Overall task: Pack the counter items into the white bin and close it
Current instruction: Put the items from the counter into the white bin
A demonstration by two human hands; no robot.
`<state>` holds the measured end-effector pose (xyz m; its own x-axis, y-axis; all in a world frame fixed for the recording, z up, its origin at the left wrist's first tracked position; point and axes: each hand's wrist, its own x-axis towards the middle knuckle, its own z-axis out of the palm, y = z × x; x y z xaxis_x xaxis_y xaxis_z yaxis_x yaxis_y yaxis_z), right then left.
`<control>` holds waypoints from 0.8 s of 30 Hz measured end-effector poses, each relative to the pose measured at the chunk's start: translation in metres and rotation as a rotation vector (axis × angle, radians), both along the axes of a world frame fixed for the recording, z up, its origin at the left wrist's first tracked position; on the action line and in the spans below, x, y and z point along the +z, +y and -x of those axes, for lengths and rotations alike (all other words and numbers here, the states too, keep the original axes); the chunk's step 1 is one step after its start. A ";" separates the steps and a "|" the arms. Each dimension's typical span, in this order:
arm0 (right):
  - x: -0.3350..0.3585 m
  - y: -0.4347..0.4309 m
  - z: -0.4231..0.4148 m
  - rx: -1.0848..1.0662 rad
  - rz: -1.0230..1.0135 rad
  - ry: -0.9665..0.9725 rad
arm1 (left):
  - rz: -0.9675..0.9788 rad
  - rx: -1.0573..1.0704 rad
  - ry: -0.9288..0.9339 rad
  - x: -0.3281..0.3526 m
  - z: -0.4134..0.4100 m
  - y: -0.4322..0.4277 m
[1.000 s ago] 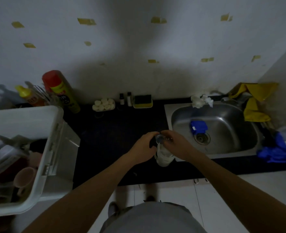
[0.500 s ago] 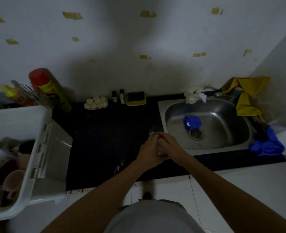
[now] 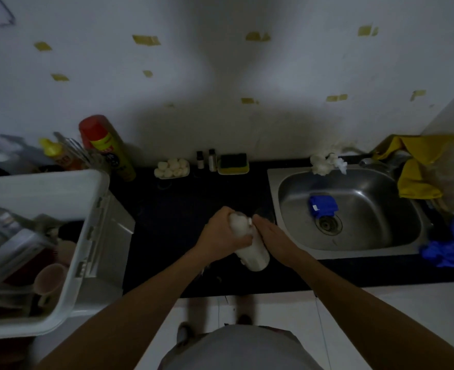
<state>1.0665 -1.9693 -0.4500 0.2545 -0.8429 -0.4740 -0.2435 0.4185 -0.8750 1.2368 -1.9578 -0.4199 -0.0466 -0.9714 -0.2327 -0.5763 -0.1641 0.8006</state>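
Observation:
A white plastic bottle (image 3: pixel 254 253) is tilted over the black counter (image 3: pixel 167 209), just left of the sink. My left hand (image 3: pixel 220 235) grips its upper part from the left. My right hand (image 3: pixel 272 236) lies against the bottle's right side with its fingers stretched toward the top. The white bin (image 3: pixel 87 236) stands open at the left edge, with pink cups (image 3: pixel 51 279) and clear containers inside. Its lid is not seen.
Along the wall stand a red-capped spray can (image 3: pixel 105 145), a yellow bottle (image 3: pixel 52 150), a tray of white balls (image 3: pixel 171 168), two small bottles (image 3: pixel 206 160) and a sponge (image 3: pixel 233 162). The steel sink (image 3: pixel 380 236) holds a blue cloth (image 3: pixel 323 205). Yellow gloves (image 3: pixel 418 169) hang at the right.
The bottle has tipped from upright to slanted. My left hand now wraps its upper part, and my right hand has left the cap and lies along the side.

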 end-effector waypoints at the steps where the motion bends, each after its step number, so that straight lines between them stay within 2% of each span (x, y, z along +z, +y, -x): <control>1: 0.001 -0.001 -0.004 0.007 -0.022 -0.006 | -0.002 0.032 0.027 0.004 -0.007 -0.001; 5: 0.013 -0.010 -0.025 0.069 -0.031 0.003 | -0.069 0.132 0.146 0.030 -0.042 -0.009; 9: 0.028 -0.023 -0.048 0.129 0.003 0.019 | -0.008 0.242 0.188 0.057 -0.077 -0.012; 20: 0.112 -0.040 -0.173 0.324 0.364 0.011 | 0.190 0.538 0.242 0.126 -0.198 -0.003; 24: 0.138 -0.051 -0.219 0.387 0.507 0.079 | 0.283 0.616 0.294 0.151 -0.240 0.002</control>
